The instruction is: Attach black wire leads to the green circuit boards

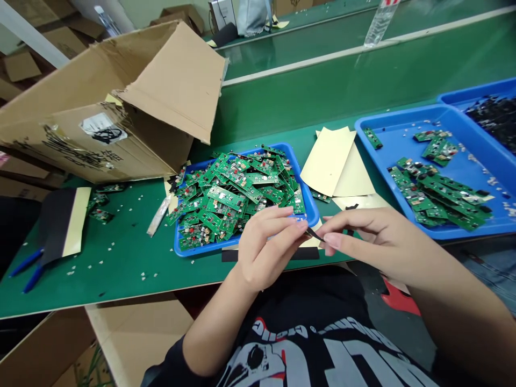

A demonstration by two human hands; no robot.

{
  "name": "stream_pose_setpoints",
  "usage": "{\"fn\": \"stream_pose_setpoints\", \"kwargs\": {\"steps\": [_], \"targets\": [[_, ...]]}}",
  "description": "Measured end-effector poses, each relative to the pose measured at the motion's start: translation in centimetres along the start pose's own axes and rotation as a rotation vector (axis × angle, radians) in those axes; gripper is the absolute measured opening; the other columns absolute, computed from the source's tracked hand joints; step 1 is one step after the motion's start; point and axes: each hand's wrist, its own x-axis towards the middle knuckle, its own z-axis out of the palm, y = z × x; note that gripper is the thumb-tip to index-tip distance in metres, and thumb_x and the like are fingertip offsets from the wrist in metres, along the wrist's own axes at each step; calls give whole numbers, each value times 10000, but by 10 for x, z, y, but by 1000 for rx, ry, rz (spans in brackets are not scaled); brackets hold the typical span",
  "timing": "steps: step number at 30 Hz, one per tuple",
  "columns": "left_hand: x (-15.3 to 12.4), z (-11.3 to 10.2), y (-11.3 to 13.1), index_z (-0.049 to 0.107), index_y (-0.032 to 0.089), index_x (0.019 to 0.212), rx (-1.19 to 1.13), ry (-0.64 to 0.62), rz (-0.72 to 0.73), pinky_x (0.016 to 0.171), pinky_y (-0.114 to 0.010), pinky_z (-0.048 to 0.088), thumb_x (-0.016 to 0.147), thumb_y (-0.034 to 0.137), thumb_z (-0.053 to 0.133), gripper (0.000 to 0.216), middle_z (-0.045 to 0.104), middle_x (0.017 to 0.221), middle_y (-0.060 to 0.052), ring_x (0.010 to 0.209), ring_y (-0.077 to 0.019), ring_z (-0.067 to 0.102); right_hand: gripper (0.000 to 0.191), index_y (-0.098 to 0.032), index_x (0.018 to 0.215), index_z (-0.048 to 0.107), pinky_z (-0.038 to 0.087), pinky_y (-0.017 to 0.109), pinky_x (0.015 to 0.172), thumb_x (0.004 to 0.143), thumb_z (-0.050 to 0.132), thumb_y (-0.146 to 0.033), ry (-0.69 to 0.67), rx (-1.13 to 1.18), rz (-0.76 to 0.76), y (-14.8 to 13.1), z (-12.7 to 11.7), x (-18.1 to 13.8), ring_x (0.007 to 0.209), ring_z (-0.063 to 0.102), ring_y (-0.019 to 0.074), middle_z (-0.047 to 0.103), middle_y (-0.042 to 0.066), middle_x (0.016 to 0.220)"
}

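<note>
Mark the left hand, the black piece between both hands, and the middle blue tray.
left hand [266, 244]: head view, back of the hand.
black piece [315, 233]: head view, bare middle between the fingertips.
middle blue tray [311, 210]: head view, right rim.

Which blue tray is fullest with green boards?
The left tray, just beyond the left hand pinching a black strip: boards heap across it. The middle tray shows much bare blue, and the far-right tray holds black parts.

At the edge of a green bench [129, 258], a left hand [268, 244] and right hand [363, 236] pinch a small dark strip [313, 233] between their fingertips. Just behind them sits a blue tray [183, 251] heaped with green boards [234, 193]. A second tray [403, 145] lies to the right and an open carton [169, 80] to the left.
</note>
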Motion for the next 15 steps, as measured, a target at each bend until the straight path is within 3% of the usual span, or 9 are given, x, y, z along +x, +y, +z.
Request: {"fn": "stream_pose_setpoints", "kwargs": {"steps": [9, 15], "targets": [[-5, -2, -6, 602, 131, 1089, 4, 59, 51, 852, -342, 608, 790, 101, 694, 314, 650, 986, -63, 953, -186, 659, 127, -192, 718, 676, 457, 214, 502, 784, 640, -294, 62, 102, -3, 2, 7, 2, 580, 583, 125, 649, 14, 653], [0, -5, -5, 592, 140, 1067, -41, -6, 62, 853, -339, 617, 770, 116, 723, 325, 646, 964, -52, 918, -171, 666, 106, -182, 702, 647, 460, 216, 505, 787, 625, -243, 24, 177, -22, 8, 7, 6, 579, 573, 127, 640, 16, 635]]}}
